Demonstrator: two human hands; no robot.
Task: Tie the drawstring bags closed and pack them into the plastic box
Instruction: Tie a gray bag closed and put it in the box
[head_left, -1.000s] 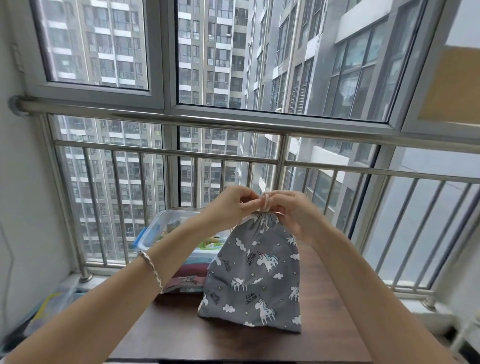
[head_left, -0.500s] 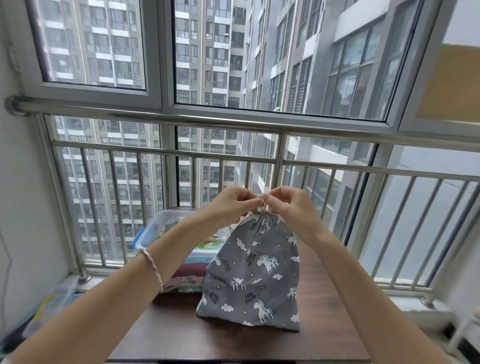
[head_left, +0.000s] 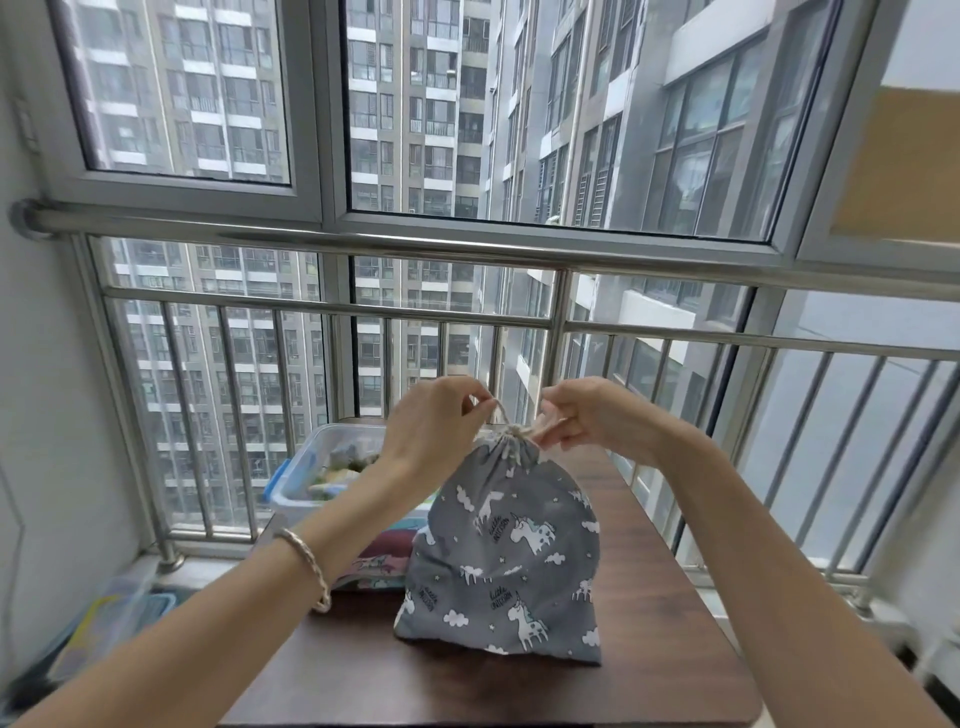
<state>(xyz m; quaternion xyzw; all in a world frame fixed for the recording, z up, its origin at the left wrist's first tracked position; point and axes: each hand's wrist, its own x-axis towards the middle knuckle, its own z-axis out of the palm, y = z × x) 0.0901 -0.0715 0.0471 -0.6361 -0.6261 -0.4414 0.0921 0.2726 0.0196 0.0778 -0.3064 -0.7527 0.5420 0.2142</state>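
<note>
Grey unicorn-print drawstring bag (head_left: 509, 561): stands upright on the brown table (head_left: 665, 654), neck gathered tight, cream cord (head_left: 511, 432) bunched at the very top.

Left hand (head_left: 431, 431): just above and left of the bag's neck; pinches one cord end between thumb and curled fingers, holds it taut.

Right hand (head_left: 597, 421): just above and right of the bag's neck; fingers curled narrow round the other cord end. Hands apart, the cord running from each down to the bag's mouth.

Silver bracelet (head_left: 306, 564): on the left wrist, left of the bag.

Clear plastic box (head_left: 304, 470) with blue clips: behind and left of the bag, open at the top; holds some items too blurred to name.

Pink patterned fabric (head_left: 379, 561): just beside the bag's left edge, partly hidden by the left forearm.

Steel railing (head_left: 467, 249) and window: behind the bag.

Plastic bin (head_left: 114, 618) on the floor: well left of the bag, lower than its base.
</note>
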